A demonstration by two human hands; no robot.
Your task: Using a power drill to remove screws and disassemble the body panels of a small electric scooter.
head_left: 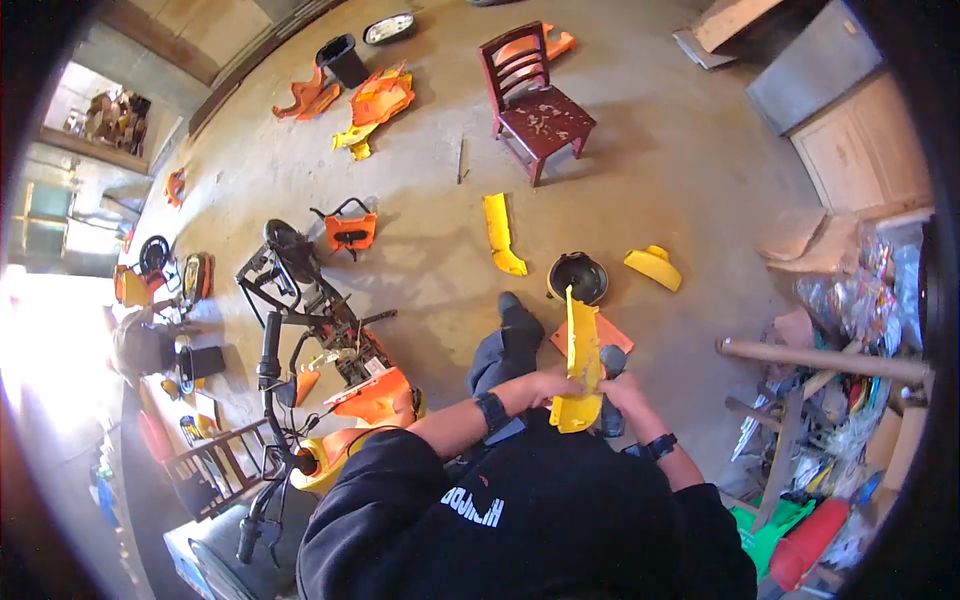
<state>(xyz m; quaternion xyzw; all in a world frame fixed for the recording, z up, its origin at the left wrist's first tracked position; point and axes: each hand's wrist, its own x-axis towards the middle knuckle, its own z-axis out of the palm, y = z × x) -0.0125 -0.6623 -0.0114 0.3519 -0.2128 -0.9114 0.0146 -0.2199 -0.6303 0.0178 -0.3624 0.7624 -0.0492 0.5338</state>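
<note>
A long, curved yellow plastic panel (581, 345) stands lengthwise in front of my body. Its left edge is gripped by my left hand (548, 388), whose fingers are closed near the lower part. My right hand (627, 396) is closed at the panel's right edge, with its fingertips partly hidden. Just beyond the panel, a dark round bowl-like shell (577, 277) rests on the floor. Under and beside the panel lies a flat orange piece (612, 335), partly covered. A dark rounded shape (612, 358) shows beside my right hand; I cannot tell what it is.
A stripped scooter frame (330, 320) stands at my left. Yellow panels (499, 235) (655, 267) lie ahead, with a red wooden chair (540, 112) beyond. Orange body parts (383, 97) and a black bin (343, 62) are farther off. Bagged clutter (850, 300) and a wooden beam (825, 360) line the right.
</note>
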